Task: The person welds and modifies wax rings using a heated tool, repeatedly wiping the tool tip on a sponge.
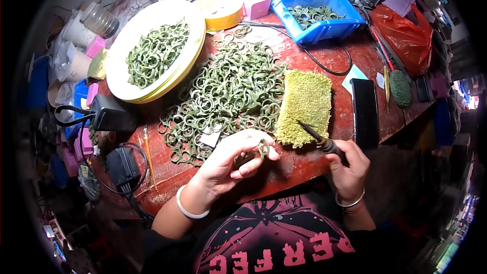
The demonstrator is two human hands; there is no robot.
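My left hand [236, 160] is closed, pinching a small green ring [263, 149] between thumb and fingertips, just above the table's near edge. My right hand [350, 167] is wrapped around the thick handle of a dark tool with a slim pointed tip [310, 130]. That tip points left, over a yellow-green rough-textured pad [306, 104]; whether it touches the pad I cannot tell. Left of the pad spreads a large loose pile of green rings [228, 86], close beyond my left hand. A small white paper piece [210, 137] lies at the pile's near side.
A white plate [119, 66] of rings stands at the back left, a blue bin [319, 33] of rings at the back right. A black phone [364, 111] and red bag [403, 38] lie right. Black adapters [122, 167] with cables sit left on the red table [177, 185].
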